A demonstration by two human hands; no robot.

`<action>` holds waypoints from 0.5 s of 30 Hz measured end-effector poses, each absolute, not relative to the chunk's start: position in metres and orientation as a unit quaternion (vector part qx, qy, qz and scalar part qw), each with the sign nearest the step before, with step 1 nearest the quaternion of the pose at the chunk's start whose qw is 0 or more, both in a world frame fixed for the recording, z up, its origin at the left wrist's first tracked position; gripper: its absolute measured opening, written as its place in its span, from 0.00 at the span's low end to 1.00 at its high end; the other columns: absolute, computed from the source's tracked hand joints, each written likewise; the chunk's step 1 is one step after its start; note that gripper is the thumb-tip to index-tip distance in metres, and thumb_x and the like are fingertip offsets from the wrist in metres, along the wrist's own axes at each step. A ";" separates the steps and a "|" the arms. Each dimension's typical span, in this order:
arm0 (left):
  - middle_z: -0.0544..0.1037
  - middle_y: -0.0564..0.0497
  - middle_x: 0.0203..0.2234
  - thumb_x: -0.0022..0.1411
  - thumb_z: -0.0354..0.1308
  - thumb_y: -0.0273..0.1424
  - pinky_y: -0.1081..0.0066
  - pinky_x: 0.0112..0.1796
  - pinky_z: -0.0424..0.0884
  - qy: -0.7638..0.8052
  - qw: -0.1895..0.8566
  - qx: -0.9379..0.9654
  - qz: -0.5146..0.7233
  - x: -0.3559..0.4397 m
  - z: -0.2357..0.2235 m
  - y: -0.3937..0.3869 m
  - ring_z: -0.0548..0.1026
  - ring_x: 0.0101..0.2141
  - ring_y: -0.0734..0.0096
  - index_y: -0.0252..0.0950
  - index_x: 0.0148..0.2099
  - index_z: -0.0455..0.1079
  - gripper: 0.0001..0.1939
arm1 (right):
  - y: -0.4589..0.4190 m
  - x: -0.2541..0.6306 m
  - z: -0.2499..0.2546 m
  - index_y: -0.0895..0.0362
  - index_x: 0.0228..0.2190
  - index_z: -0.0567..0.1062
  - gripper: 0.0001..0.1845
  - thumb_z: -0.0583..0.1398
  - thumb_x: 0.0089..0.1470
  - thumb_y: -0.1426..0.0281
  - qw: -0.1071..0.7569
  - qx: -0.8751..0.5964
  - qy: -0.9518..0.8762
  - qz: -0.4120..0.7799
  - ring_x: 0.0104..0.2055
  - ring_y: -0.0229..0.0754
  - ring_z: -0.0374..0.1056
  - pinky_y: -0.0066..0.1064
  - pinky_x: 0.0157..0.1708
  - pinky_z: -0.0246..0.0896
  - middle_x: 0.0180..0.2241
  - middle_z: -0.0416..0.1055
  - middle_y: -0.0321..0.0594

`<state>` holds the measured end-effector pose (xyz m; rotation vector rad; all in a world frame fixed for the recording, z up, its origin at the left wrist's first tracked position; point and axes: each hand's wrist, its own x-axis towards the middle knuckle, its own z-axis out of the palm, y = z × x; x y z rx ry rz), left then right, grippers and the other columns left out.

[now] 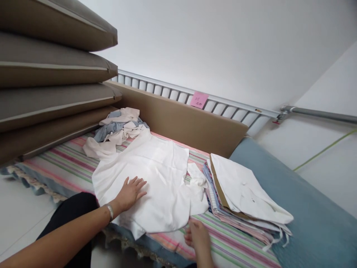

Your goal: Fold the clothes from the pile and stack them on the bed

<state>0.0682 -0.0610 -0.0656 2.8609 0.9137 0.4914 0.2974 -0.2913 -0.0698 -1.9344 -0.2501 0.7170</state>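
A white shirt [156,175] is spread, slightly wrinkled, over a striped cloth [75,163]. On its left part lies my left hand [131,193], flat with fingers spread, a bracelet at the wrist. My right hand [198,238] is at the shirt's near right edge, its fingers curled inward; whether any fabric is between them is hidden. A bunched white sleeve [196,175] sticks out on the right, close to a stack of folded clothes [240,223]. On top of that stack lies a folded white garment [245,186] with ties hanging at its near end.
Crumpled pale pink and blue-grey clothes [119,126] lie at the back left. Thick brown cushions [55,74] are piled at the left. Behind stands a brown board [178,119] before a white radiator bearing a pink note [199,99]. A blue surface [279,186] extends right.
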 end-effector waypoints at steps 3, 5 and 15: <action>0.61 0.46 0.61 0.66 0.44 0.45 0.45 0.56 0.52 0.290 0.044 0.941 0.167 0.077 -0.069 -0.050 0.56 0.61 0.52 0.45 0.62 0.59 0.25 | -0.287 0.293 -0.055 0.54 0.36 0.69 0.20 0.52 0.46 0.55 0.465 -0.851 -0.206 0.127 0.34 0.47 0.72 0.37 0.35 0.67 0.33 0.76 0.45; 0.58 0.46 0.62 0.65 0.45 0.46 0.44 0.56 0.51 0.272 0.040 0.948 0.159 0.080 -0.074 -0.049 0.53 0.62 0.50 0.46 0.62 0.57 0.26 | -0.264 0.278 -0.043 0.58 0.42 0.70 0.26 0.49 0.49 0.53 0.454 -0.840 -0.287 0.082 0.47 0.49 0.69 0.37 0.47 0.63 0.44 0.73 0.49; 0.53 0.47 0.64 0.63 0.46 0.48 0.41 0.57 0.46 0.267 0.094 0.952 0.117 0.080 -0.071 -0.054 0.48 0.63 0.46 0.48 0.66 0.48 0.31 | -0.093 0.228 -0.067 0.59 0.57 0.61 0.30 0.46 0.57 0.58 0.189 -0.824 -0.530 0.063 0.64 0.53 0.46 0.50 0.60 0.41 0.61 0.55 0.49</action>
